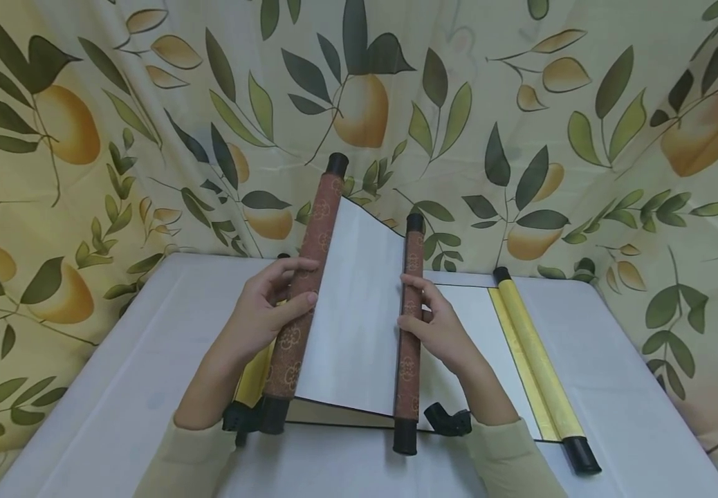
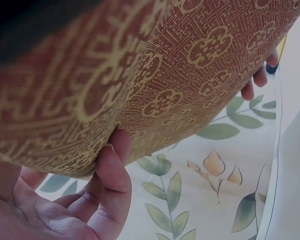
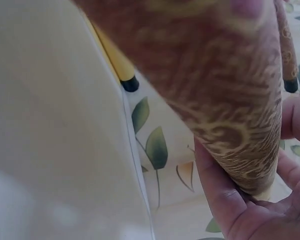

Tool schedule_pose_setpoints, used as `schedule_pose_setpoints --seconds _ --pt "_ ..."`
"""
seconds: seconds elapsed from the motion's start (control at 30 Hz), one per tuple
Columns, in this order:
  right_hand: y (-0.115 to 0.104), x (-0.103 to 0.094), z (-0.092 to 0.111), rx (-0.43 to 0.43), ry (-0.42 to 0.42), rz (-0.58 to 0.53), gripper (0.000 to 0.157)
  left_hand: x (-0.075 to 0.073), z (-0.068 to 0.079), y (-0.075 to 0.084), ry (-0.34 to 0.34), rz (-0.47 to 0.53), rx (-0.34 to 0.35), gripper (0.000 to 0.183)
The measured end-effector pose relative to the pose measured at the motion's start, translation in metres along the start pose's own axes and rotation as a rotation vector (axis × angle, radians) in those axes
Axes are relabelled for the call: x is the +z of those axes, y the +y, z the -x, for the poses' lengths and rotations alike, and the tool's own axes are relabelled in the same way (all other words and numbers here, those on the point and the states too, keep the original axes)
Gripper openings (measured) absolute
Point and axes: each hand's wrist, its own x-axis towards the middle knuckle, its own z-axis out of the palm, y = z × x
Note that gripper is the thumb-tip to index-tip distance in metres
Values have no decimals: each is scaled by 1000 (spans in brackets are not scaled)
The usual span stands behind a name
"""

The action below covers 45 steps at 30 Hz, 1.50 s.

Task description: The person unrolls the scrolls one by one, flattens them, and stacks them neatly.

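Observation:
A scroll with red-brown brocade and a white inner sheet (image 1: 362,311) is held tilted above the table, partly unrolled. My left hand (image 1: 265,301) grips its thicker roll (image 1: 320,221), thumb on the near face. Around the thinner right roll (image 1: 409,373), the fingers and thumb of my right hand (image 1: 440,325) are curled. Black caps end both rolls. Gold flower patterning shows on the brocade (image 2: 210,52) in the left wrist view, pinched at its lower edge by the left hand (image 2: 65,212). In the right wrist view the right hand (image 3: 240,215) cups the brocade roll (image 3: 210,75).
Beneath lies a second scroll, spread open, with a yellow right roll (image 1: 539,360) and a mostly hidden yellow left roll (image 1: 250,377). The table (image 1: 583,346) has a white cover. A fruit-and-leaf patterned curtain (image 1: 359,41) hangs behind. Black wrist devices (image 1: 449,420) sit at both cuffs.

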Motion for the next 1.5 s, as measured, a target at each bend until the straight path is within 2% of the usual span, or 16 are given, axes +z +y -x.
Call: schedule_pose_setpoints --seconds 0.4,1.17,1.5 --pt "1 -1 0 12 16 23 66 -2 1 3 34 7 9 41" --pt "3 -6 0 4 16 28 69 -3 2 3 45 17 34 41" --pt "3 -7 1 4 20 24 71 -5 2 5 44 37 22 42"
